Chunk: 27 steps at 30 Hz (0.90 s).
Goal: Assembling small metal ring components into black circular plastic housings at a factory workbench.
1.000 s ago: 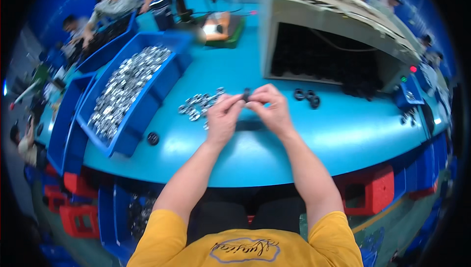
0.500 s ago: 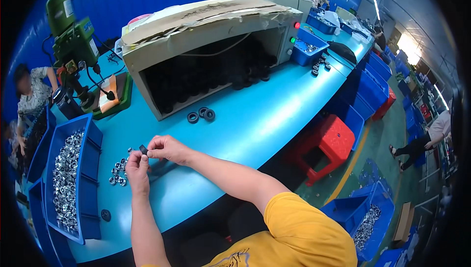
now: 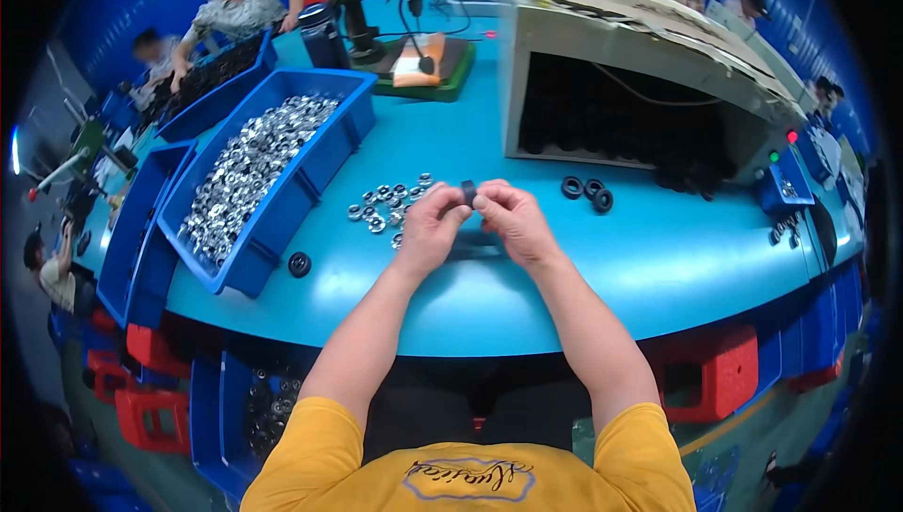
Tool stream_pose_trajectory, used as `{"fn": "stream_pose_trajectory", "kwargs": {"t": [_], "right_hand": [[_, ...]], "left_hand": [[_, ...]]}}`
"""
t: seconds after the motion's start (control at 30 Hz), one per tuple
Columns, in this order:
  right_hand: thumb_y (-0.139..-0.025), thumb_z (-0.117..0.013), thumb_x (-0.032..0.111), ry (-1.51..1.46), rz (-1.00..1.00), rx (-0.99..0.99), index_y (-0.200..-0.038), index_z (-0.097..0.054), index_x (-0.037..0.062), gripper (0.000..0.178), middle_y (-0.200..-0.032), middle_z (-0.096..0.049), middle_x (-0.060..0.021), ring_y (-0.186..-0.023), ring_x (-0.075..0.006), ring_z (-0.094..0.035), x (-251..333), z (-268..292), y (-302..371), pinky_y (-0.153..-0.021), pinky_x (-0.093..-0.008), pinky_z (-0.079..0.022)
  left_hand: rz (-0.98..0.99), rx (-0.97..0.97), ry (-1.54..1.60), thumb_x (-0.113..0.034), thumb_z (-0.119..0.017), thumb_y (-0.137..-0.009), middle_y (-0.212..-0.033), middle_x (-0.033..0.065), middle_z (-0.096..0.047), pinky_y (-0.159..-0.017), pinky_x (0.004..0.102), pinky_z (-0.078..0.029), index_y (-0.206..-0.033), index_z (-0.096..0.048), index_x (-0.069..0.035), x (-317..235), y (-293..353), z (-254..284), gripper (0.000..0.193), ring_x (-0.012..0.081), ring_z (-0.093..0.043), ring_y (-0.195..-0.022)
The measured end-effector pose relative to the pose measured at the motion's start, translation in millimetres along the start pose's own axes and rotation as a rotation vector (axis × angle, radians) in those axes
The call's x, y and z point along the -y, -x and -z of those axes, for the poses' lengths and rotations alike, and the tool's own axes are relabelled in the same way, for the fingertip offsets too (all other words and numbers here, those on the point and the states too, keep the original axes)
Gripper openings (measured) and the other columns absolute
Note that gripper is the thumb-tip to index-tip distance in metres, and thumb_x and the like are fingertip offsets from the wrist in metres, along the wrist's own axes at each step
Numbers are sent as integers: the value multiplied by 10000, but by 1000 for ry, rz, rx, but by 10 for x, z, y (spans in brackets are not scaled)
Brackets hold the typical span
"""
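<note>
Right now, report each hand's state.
Left hand: closed, pinching the small black ring.
Right hand: closed, fingertips on the same ring.

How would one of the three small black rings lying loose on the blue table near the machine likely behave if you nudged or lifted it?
Each small black ring lies flat on the blue table, so a nudge would probably slide it rather than roll it. Being round, it might roll away if tipped on edge. It looks small and thin, so likely light, though its matt black look does not settle whether it is stiff or rubbery.

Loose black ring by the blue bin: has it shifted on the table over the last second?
No. The black ring lies at the blue bin's near corner as before; only the camera swung.
</note>
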State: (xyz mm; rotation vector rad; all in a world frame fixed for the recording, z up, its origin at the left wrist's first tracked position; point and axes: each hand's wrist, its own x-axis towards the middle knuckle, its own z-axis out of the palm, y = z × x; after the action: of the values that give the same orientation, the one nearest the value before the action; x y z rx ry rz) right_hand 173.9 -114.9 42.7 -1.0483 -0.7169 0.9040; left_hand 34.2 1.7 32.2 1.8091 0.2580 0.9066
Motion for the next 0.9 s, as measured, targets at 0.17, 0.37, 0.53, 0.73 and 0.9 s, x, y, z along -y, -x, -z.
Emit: {"fn": "stream_pose_trajectory", "kwargs": {"t": [0.17, 0.37, 0.53, 0.73, 0.9], "right_hand": [[-880, -852, 181, 111, 29, 0, -962, -769, 34, 188, -1082, -595, -10, -914, -115, -576, 25, 18, -9, -743, -267, -479], [-782, -896, 109, 427, 270, -68, -879, -768, 48, 172, -1021, -569, -8, -821, -99, -537, 2, 11, -37, -682, -255, -459], [-776, -895, 89, 507, 317, -128, -875, -781, 55, 155, -986, -571, -7, -773, -89, -522, 1, -59, -9, -667, -254, -452], [-853, -830, 118, 426, 280, -112, -966, -804, 80, 122, -999, -618, -16, -810, -98, -568, -22, -2, -68, -676, -257, -470], [-880, -785, 149, 815, 385, -123, -1182, -755, 118, 305, -1139, -650, -87, -1036, -252, -601, -190, -71, -102, -859, -347, -520]], "left_hand": [[66, 53, 167, -154, -714, -1005, -928, -12, -592, -731, 257, -469, -1048, -669, -48, 79, 47, 34, 123, 97, -553, -809], [343, 118, 459, -372, -676, -1043, -920, -17, -622, -666, 253, -480, -1098, -657, -80, 106, 29, 51, 298, 82, -554, -776], [336, 90, 539, -381, -692, -1032, -923, -20, -633, -662, 248, -471, -1065, -646, -86, 115, 26, 24, 300, 82, -555, -769], [241, -55, 531, -361, -640, -1064, -944, -21, -628, -716, 260, -493, -1085, -639, -83, 144, -20, 237, 279, 104, -574, -793], [91, -321, 638, -333, -582, -1093, -1021, 32, -639, -871, 339, -527, -1176, -631, -49, 79, -134, 324, 301, 162, -612, -891]]}}
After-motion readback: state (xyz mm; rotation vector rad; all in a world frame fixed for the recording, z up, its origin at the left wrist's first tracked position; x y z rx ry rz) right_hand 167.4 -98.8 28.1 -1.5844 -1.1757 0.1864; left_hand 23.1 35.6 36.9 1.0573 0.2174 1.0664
